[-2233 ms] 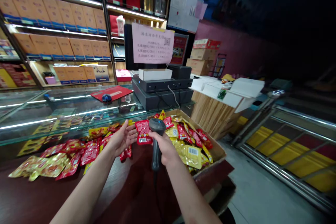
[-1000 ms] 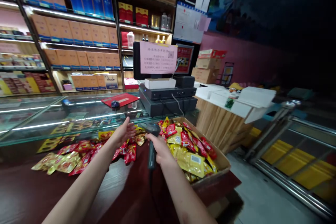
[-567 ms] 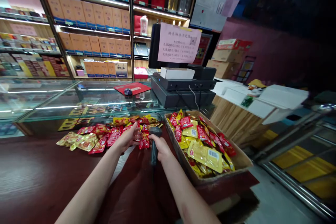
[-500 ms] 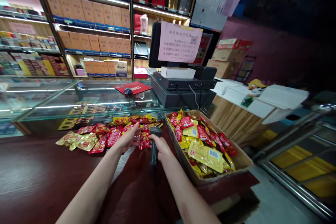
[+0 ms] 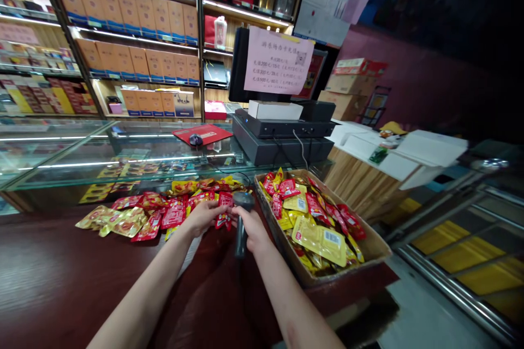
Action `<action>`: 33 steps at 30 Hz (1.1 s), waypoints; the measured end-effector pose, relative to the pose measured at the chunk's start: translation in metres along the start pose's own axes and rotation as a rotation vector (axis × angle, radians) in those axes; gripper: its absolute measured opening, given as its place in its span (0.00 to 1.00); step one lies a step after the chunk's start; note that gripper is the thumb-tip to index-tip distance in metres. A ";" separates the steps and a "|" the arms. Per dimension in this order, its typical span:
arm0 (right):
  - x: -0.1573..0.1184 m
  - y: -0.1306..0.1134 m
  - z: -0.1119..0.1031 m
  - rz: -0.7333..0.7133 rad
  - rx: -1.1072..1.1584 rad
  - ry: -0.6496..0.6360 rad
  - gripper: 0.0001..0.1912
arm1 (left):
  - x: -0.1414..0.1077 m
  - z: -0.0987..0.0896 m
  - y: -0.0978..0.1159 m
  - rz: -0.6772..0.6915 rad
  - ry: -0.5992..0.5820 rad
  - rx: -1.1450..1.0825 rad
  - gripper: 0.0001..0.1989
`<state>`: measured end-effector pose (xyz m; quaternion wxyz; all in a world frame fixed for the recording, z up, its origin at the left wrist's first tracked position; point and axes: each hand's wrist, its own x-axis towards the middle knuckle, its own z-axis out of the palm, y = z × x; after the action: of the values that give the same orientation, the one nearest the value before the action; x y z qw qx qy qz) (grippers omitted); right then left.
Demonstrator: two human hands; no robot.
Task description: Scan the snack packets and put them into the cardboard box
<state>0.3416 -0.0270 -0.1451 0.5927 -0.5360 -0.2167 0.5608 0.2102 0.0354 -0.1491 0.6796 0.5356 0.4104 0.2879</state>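
My right hand (image 5: 252,230) is wrapped round the dark handle of a handheld barcode scanner (image 5: 243,201), which stands upright over the counter. Just left of it, my left hand (image 5: 203,217) is closed at the edge of a red snack packet (image 5: 224,211), thumb on top. That packet lies between my hands, and the right hand's fingertips reach close to its right edge; whether they touch it I cannot tell. Behind and left of my left hand spreads a pile of red and yellow snack packets (image 5: 174,211), with gold packets (image 5: 112,220) at its left end.
A cardboard box (image 5: 282,256) full of red and yellow packets stands right of my right hand. Behind the pile is a glass display counter (image 5: 143,147) with a mouse (image 5: 195,140) on a red mat (image 5: 213,133). A till monitor (image 5: 238,71) carries a pink notice. Metal rails (image 5: 458,278) stand right.
My left hand has gone from spread fingers to closing at the red packet beside the scanner. The right hand keeps the scanner in about the same place. The view has shifted slightly.
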 end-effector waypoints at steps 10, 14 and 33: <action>-0.027 -0.007 0.013 -0.090 -0.034 -0.060 0.11 | 0.004 -0.019 0.006 0.065 0.112 -0.238 0.14; -0.042 0.005 0.018 0.010 -0.166 -0.207 0.09 | 0.005 -0.030 0.007 0.082 0.238 -0.197 0.18; -0.050 0.021 0.029 0.115 -0.345 -0.282 0.09 | 0.017 -0.045 -0.006 0.107 0.257 -0.160 0.18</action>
<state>0.2940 -0.0653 -0.1365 0.4231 -0.5573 -0.3591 0.6176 0.1792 0.0698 -0.1633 0.6456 0.4595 0.4406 0.4218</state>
